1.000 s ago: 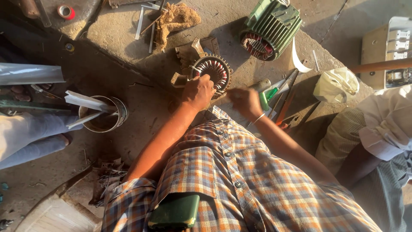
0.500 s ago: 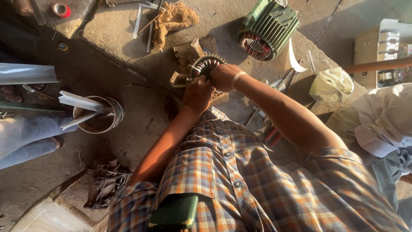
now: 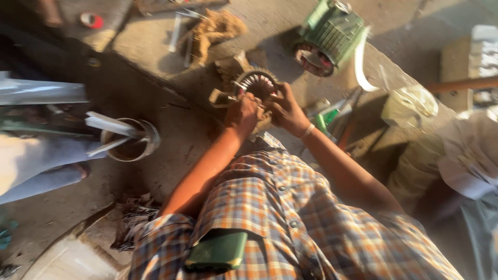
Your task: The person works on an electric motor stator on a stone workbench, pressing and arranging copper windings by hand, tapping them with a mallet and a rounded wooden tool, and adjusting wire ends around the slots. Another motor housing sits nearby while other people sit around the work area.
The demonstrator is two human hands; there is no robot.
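1. A small round motor stator (image 3: 255,83) with pale radial slots sits on the concrete floor (image 3: 155,46), just ahead of the person's knees, near the middle of the view.
2. The left hand (image 3: 243,111) curls closed around the stator's lower left edge, gripping it.
3. The right hand (image 3: 284,108) presses against the stator's right side, fingers bent on its rim; the blur hides whether they clamp it fully.
4. A pale band circles the right wrist.
5. Beyond the stator, to the upper right, a green finned motor housing (image 3: 332,32) lies on its side.
6. Green-handled tools (image 3: 332,115) lie just right of the hands.
7. A metal tin (image 3: 129,140) holding pale strips stands well to the left.
8. A green phone (image 3: 218,250) pokes from the checked shirt's pocket.
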